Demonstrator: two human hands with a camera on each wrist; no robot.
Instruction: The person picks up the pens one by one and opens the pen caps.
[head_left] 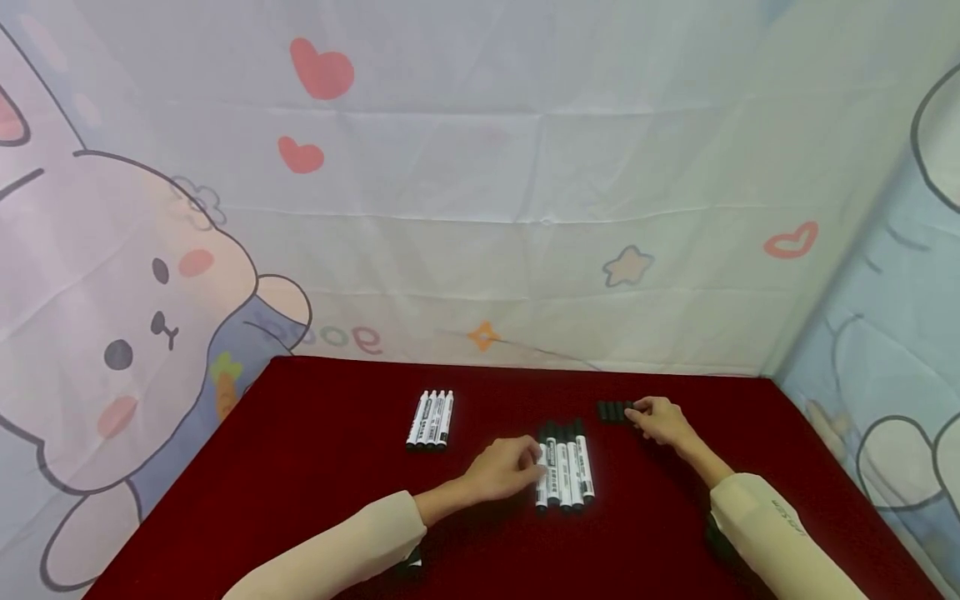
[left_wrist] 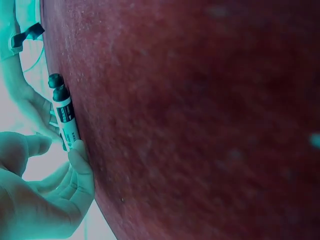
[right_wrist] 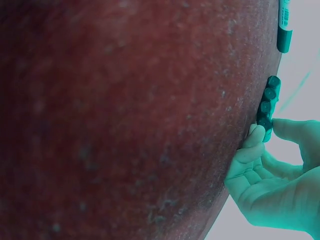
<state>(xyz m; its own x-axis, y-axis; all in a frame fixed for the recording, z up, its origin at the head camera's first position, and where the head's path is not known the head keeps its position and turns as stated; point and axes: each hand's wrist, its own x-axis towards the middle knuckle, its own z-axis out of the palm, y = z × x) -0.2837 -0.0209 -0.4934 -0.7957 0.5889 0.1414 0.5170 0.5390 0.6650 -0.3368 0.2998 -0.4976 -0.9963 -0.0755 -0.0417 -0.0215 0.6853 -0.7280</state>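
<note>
A row of white markers with black caps [head_left: 564, 475] lies side by side in the middle of the table. My left hand [head_left: 504, 469] is at the left end of this row, its fingers touching the nearest marker [left_wrist: 66, 117]; in the left wrist view the thumb stands apart from it. To the right and farther back lies a short row of black marker caps [head_left: 613, 411]. My right hand [head_left: 663, 422] is at the right end of that row. In the right wrist view, its thumb and fingertip pinch the end cap [right_wrist: 265, 124].
Several uncapped white markers [head_left: 431, 419] lie together at the back left, tips pointing away. A dark red cloth [head_left: 315, 467] covers the table. Dark objects, partly hidden, lie by the left sleeve [head_left: 413, 560] and the right sleeve [head_left: 717, 537]. A printed curtain [head_left: 480, 183] hangs behind.
</note>
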